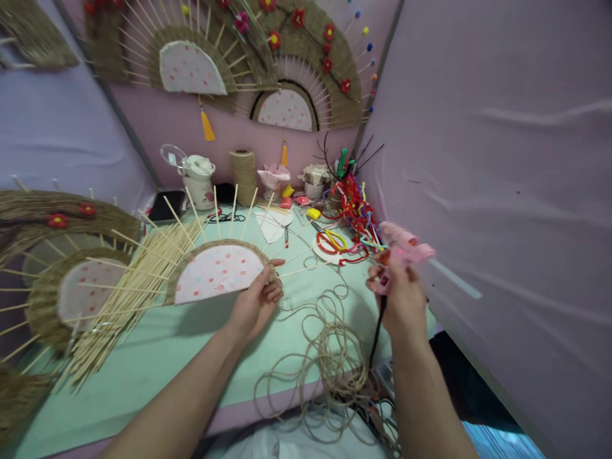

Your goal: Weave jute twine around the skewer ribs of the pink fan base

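Observation:
A half-round fan piece (217, 271), white with red dots, edged in woven jute and with bamboo sticks fanning out, lies on the green table (157, 347). My left hand (255, 303) grips its right corner, fingers closed on the jute rim. My right hand (401, 296) is raised at the table's right side, wrapped round a pink glue gun (404, 248) whose black cord (377, 331) hangs down. Loose jute twine (329, 344) lies coiled between my hands.
A bundle of bamboo sticks (119, 299) and finished jute fans (57, 280) lie at the left. At the back stand a jute spool (244, 175), a white kettle (198, 182), scissors (329, 239) and coloured pipe cleaners (356, 207). Cloth walls close in at the right.

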Available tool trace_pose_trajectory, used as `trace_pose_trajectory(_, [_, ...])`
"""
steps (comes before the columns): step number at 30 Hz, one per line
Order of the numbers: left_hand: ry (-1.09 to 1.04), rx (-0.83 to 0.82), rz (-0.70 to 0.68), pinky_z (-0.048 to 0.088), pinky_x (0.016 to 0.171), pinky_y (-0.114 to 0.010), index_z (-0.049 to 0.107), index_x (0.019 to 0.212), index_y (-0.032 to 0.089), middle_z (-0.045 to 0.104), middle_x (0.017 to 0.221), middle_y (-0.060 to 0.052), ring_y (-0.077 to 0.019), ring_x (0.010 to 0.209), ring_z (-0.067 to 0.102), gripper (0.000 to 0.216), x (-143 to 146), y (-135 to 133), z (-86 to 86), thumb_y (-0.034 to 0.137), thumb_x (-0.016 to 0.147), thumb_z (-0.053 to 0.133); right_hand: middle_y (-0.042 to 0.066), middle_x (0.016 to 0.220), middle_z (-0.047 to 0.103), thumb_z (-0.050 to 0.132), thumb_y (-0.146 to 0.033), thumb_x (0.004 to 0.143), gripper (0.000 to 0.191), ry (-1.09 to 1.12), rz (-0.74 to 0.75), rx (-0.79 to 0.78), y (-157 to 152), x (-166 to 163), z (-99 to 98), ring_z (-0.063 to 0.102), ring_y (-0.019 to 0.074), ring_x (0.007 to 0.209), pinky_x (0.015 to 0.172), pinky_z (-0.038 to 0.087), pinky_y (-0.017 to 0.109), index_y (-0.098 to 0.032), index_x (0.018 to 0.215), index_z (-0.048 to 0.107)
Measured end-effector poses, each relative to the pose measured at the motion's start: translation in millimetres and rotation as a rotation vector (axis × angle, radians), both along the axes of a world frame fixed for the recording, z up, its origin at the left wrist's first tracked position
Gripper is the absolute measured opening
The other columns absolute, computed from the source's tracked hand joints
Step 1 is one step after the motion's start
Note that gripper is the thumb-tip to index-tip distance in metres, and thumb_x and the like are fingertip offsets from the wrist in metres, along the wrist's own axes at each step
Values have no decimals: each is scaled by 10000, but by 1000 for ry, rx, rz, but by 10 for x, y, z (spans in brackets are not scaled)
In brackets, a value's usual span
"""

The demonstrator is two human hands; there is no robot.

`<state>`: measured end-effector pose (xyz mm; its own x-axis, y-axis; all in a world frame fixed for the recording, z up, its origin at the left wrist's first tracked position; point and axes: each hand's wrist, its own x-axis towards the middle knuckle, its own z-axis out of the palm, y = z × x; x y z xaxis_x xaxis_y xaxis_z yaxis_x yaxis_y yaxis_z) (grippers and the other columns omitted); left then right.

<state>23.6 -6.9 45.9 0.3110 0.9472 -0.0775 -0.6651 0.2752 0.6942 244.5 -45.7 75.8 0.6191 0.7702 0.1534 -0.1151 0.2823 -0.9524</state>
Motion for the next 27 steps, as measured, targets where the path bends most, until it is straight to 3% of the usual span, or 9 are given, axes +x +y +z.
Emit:
trace_pose_trajectory(2, [-7, 20, -15, 284, 506, -174, 639, 1046, 123, 220, 598, 69, -69, 527, 282, 287, 1, -17, 1, 331, 850, 609, -33, 777, 529, 688, -368, 737, 246, 102, 106, -36, 40, -234, -78, 463, 66, 556, 429, 354, 172, -193, 841, 551])
trace_pose_trajectory(5, [-35, 30, -46, 285, 518, -178, 639, 1047, 130, 219, 597, 67, -73, 531, 285, 290, 2, -40, 6, 343, 853, 601, -30, 807, 553, 744, -359, 695, 315, 162, 127, -107, 92, -446, -202, 545, 90, 658, 483, 435, 177, -204, 887, 548])
trace_pose_trajectory(8, [-32, 23, -79, 284, 522, -180, 644, 1045, 129, 215, 595, 68, -72, 526, 274, 289, 4, -60, -3, 343, 857, 596, 2, 897, 584, 781, -373, 645, 393, 244, 145, -161, 115, -501, -246, 612, 131, 764, 523, 490, 203, -197, 908, 547])
trace_pose_trajectory(12, [5, 26, -109, 297, 525, -182, 653, 1071, 113, 273, 600, 58, -72, 539, 283, 325, -14, -55, -21, 329, 830, 632, -18, 820, 575, 801, -309, 605, 395, 256, 102, -109, 108, -509, -219, 605, 116, 700, 522, 491, 200, -186, 886, 551])
trace_pose_trajectory(16, [-18, 44, 35, 326, 517, -191, 665, 1100, 99, 408, 617, 28, -74, 544, 312, 405, -68, 9, 15, 359, 789, 657, -52, 753, 549, 792, -244, 597, 388, 284, 115, -17, 114, -569, -262, 589, 104, 677, 506, 461, 183, -204, 883, 534])
trace_pose_trajectory(20, [-23, 44, 141, 337, 484, -201, 693, 1046, 67, 472, 586, 14, -71, 508, 316, 428, -111, 84, 62, 404, 791, 623, -48, 781, 540, 775, -282, 623, 344, 262, 142, -51, 135, -613, -338, 595, 109, 692, 536, 482, 207, -206, 862, 541])
trace_pose_trajectory(23, [9, 30, 208, 343, 475, -187, 707, 1006, 71, 494, 558, 26, -57, 484, 332, 370, -145, 129, 91, 339, 754, 674, -19, 837, 566, 746, -350, 671, 323, 152, 70, -83, 119, -576, -338, 604, 127, 715, 530, 482, 219, -196, 877, 552])
trace_pose_trajectory(27, [-12, 31, 341, 344, 462, -179, 715, 954, 94, 527, 550, 40, -39, 453, 354, 348, -223, 187, 136, 316, 687, 743, -13, 755, 576, 694, -418, 734, 331, -57, -34, -107, -8, -524, -279, 530, 93, 557, 503, 444, 222, -167, 920, 583])
